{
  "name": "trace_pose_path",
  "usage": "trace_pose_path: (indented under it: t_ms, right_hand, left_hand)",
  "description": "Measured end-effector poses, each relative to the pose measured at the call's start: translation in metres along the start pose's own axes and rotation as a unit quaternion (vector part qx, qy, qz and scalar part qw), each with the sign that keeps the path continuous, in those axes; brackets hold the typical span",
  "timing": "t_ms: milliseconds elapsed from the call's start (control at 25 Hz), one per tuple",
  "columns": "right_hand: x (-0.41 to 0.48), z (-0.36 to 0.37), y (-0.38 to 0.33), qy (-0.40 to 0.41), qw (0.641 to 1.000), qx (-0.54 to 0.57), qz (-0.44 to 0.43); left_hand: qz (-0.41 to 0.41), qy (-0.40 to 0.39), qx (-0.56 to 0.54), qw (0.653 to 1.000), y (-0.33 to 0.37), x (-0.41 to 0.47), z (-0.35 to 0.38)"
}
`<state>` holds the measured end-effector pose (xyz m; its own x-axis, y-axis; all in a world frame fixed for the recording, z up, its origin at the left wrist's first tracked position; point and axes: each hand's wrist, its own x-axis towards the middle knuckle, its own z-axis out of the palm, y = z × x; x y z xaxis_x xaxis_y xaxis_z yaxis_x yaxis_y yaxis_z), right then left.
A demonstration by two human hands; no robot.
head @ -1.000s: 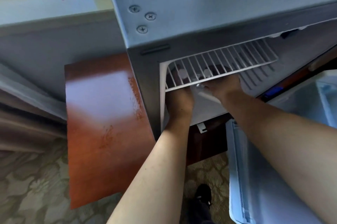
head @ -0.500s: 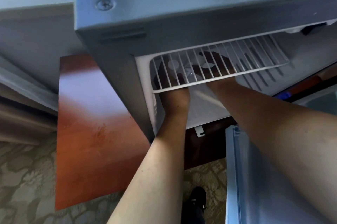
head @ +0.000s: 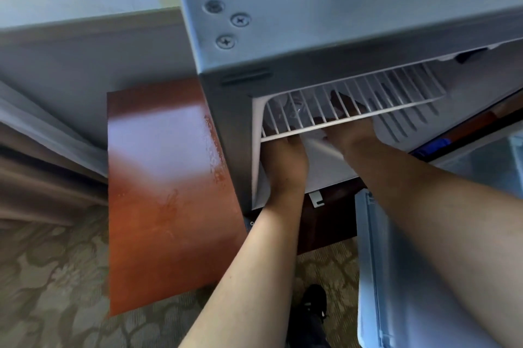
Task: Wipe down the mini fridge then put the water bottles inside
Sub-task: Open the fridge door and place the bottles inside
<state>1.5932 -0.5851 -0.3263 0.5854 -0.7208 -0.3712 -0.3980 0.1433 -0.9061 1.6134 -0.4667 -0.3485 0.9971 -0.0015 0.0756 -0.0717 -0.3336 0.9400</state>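
Note:
The grey mini fridge (head: 339, 8) stands open, with a white wire shelf (head: 396, 84) across its upper part. Both my arms reach in under that shelf. My left hand (head: 285, 158) is at the left wall, its fingers curled around the base of a clear water bottle (head: 294, 110) that shows through the wires. My right hand (head: 351, 132) is just to its right, with its fingers stretched back under the shelf and mostly hidden. I cannot tell whether it holds anything.
The open fridge door (head: 410, 277) hangs at the lower right, close to my right forearm. A reddish wooden panel (head: 161, 192) sits left of the fridge. Below are patterned carpet (head: 51, 277) and my dark shoe (head: 314, 302). A curtain (head: 42, 178) hangs at the far left.
Both hands stay under the wire shelf. My right hand has drawn back a little toward the shelf's front edge. The view has swung slightly back to the left.

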Motion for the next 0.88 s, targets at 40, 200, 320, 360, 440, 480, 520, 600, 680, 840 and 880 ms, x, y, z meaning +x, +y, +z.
trace_pose_path:
  t_ms: [40, 200, 320, 360, 440, 480, 520, 600, 680, 840, 880]
  right_hand:
    - [-0.014, -0.003, -0.004, 0.024, 0.997, -0.076, -0.001]
    - [-0.075, -0.015, -0.001, 0.079, 0.995, -0.057, 0.024]
    - [-0.108, -0.026, -0.005, 0.111, 0.994, -0.001, 0.013]
    - [-0.120, -0.028, -0.007, 0.130, 0.991, 0.016, 0.005]
    - [-0.142, -0.024, -0.004, 0.167, 0.985, 0.041, 0.007]
    - [-0.156, -0.019, 0.000, 0.185, 0.981, 0.059, 0.011]
    - [-0.174, -0.015, 0.004, 0.200, 0.977, 0.074, 0.022]
    - [-0.217, -0.011, 0.007, 0.206, 0.973, 0.099, 0.033]
    - [-0.265, -0.012, 0.000, 0.177, 0.980, 0.092, -0.006]
    - [-0.351, -0.049, -0.054, 0.086, 0.978, 0.037, -0.185]
    - [-0.364, -0.059, -0.069, 0.068, 0.972, 0.016, -0.222]
  left_hand:
    - [-0.047, -0.051, -0.007, 0.998, -0.002, -0.008, -0.006]
    - [-0.135, -0.182, 0.007, 0.974, -0.003, -0.038, -0.043]
    - [-0.151, -0.267, -0.020, 0.952, 0.005, -0.044, -0.063]
    - [-0.148, -0.294, -0.029, 0.944, 0.007, -0.047, -0.070]
    - [-0.136, -0.317, -0.044, 0.938, 0.007, -0.053, -0.085]
    - [-0.129, -0.321, -0.047, 0.937, 0.006, -0.058, -0.095]
    - [-0.119, -0.328, -0.050, 0.936, 0.007, -0.065, -0.106]
    - [-0.077, -0.330, -0.055, 0.939, 0.015, -0.079, -0.129]
    - [-0.035, -0.319, -0.089, 0.943, 0.034, -0.088, -0.149]
    - [0.069, -0.302, -0.181, 0.934, 0.100, -0.101, -0.184]
    - [0.088, -0.320, -0.188, 0.925, 0.117, -0.108, -0.186]
